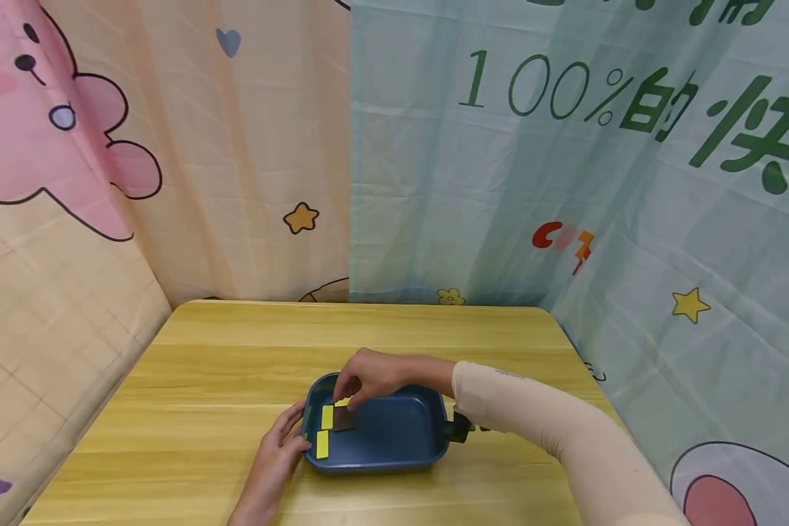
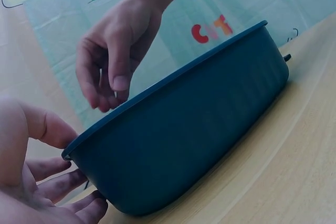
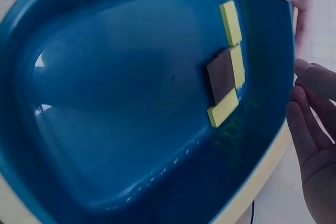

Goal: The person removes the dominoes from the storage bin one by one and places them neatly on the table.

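The work in hand looks like arranging flat pieces inside the blue basin point(image 1: 397, 435), which sits on the table point(image 1: 171, 453). Three yellow pieces and one brown piece point(image 3: 221, 77) lie at the basin's left end. The near yellow piece point(image 1: 322, 444) and the middle yellow piece point(image 1: 327, 417) line up roughly end to end; the brown one lies flat against the middle one's right side, and the far yellow piece point(image 3: 223, 108) slants at its far end.

To do this well, a light fingertip touch on one piece at a time seems best, since a sideways push on the far piece could shift the brown one and break the row. Keeping the basin braced should help as well.

The right hand point(image 1: 378, 372) reaches in over the far rim side from the right, wrist bent down, its sleeve point(image 1: 519, 402) crossing above the basin's right end. Its fingers are loosely bent, thumb apart, with no piece visible between them. The left hand point(image 1: 279, 447) grips the basin's left end, thumb at the rim and fingers bent against the outer wall.
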